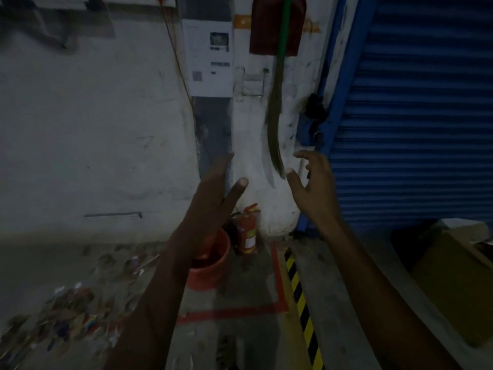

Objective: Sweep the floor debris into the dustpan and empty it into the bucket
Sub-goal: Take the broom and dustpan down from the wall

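Broom (276,124) hangs against the white pillar (253,169), long axis near vertical: green handle up, olive bristles pointing down, tip curving slightly right. Dark red dustpan (266,25) hangs on the pillar behind the handle, at top of view. Orange bucket (210,273) stands on the floor left of the pillar base, mouth up; red fire extinguisher (248,231) upright between bucket and pillar. Debris (72,303) scattered on the grey concrete floor, well left of the bucket.

Left hand (213,193): fingers straight, grip apart, empty. Right hand (313,182): fingers spread and loosely curved, empty, just right of the bristle tip.

Blue roller shutter (413,116) right of the pillar. Red floor tape and a yellow-black hazard stripe (300,295) in front of the pillar. Paper notice (209,57) left of the dustpan; text too blurred to read.
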`<control>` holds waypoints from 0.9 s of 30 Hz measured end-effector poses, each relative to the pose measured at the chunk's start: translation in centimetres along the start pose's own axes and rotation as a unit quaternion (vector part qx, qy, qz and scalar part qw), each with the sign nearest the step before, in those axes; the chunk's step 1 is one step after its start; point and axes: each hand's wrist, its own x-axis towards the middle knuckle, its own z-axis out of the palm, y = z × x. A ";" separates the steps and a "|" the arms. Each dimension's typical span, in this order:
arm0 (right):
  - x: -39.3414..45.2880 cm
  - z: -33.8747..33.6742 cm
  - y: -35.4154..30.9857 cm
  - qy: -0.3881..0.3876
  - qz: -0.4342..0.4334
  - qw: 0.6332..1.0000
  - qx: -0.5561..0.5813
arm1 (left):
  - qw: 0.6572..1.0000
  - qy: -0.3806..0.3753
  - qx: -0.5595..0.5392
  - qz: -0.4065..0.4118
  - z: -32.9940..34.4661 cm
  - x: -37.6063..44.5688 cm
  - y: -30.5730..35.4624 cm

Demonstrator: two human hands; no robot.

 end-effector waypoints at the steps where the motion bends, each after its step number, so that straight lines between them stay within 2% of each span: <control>1: 1.6 0.9 1.2 0.003 -0.005 1.000 -0.004 | 1.000 -0.002 0.003 0.010 0.7 2.3 -1.3; 5: 9.2 4.2 4.6 0.021 0.007 1.000 -0.021 | 0.999 -0.009 -0.033 0.018 3.0 11.8 -6.0; 9: 17.3 6.8 7.1 0.065 0.008 0.998 -0.020 | 0.995 -0.018 -0.042 0.089 3.9 20.8 -9.7; 14: 26.2 8.9 11.2 0.083 0.021 0.996 -0.012 | 0.995 -0.026 -0.063 0.070 4.9 30.9 -12.4; 23: 43.3 9.6 18.6 0.126 -0.045 0.991 0.014 | 0.992 0.044 -0.043 0.113 8.2 47.7 -12.6; 27: 50.4 9.7 20.8 0.117 -0.088 0.989 0.020 | 0.987 0.079 -0.071 0.121 9.4 55.3 -12.3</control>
